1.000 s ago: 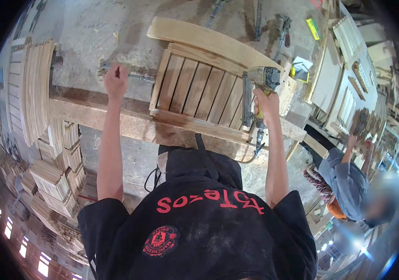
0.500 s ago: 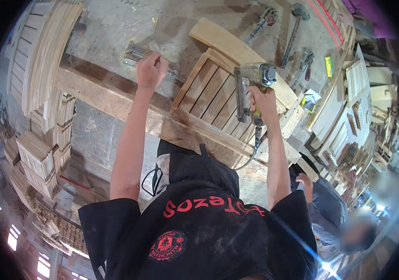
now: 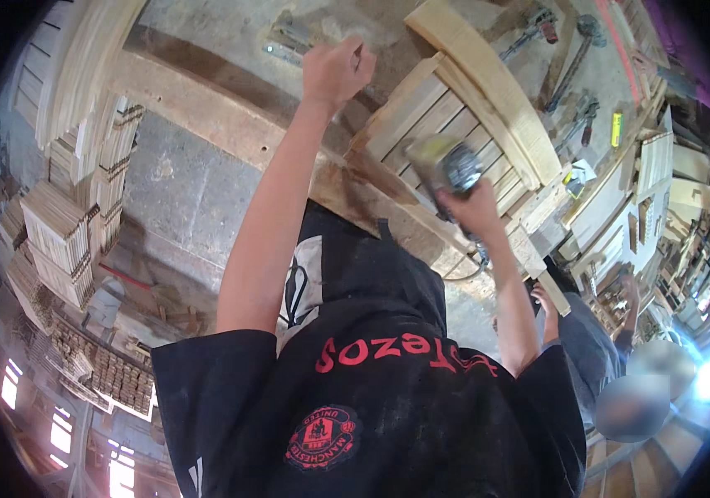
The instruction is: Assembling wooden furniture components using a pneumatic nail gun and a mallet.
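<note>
My right hand (image 3: 476, 211) is wrapped round the handle of a yellow-and-black air nail gun (image 3: 445, 164), smeared by motion and tilted above the slatted wooden panel (image 3: 423, 124). A hose hangs from its handle end toward the bench edge. Along the panel's far side lies a thick curved wooden board (image 3: 496, 75). My left hand (image 3: 337, 76) is closed in a fist over the bench, left of the panel; whatever its fingers may hold is hidden. Just beyond that fist lie small metal strips (image 3: 287, 43).
A thick timber beam (image 3: 205, 108) edges the bench. Farther right lie a clamp (image 3: 528, 35), a hammer-like tool (image 3: 589, 31) and a yellow box (image 3: 616, 130). Stacked wooden pieces (image 3: 56, 241) stand left. A co-worker (image 3: 587, 336) is close at my right.
The whole view has shifted, moving the bench up and right in it. The nail gun has come off the curved board's side toward me and turned, now over the slats. My left fist stays closed.
</note>
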The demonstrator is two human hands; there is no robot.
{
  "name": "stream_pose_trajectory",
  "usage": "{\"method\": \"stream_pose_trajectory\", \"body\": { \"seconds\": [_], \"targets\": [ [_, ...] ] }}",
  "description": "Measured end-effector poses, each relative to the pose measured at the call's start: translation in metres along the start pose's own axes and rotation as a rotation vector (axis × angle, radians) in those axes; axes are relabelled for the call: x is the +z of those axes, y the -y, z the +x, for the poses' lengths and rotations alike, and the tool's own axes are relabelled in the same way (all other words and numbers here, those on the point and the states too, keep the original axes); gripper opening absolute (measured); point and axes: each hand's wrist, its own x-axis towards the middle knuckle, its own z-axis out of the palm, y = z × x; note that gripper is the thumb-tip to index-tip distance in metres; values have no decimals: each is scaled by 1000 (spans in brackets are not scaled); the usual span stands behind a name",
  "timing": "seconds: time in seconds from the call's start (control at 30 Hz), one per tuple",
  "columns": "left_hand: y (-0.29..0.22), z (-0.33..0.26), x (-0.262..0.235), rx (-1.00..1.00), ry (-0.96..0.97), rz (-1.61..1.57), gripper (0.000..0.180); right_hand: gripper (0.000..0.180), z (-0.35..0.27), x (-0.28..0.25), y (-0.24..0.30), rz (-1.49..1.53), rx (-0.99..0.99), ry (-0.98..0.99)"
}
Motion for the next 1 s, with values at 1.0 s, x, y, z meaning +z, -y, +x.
{"method": "stream_pose_trajectory", "body": {
  "seconds": [1.0],
  "targets": [
    [7,0,1,-26,26,86,15,60,-108,39,-78,-446,64,-53]
  ]
}}
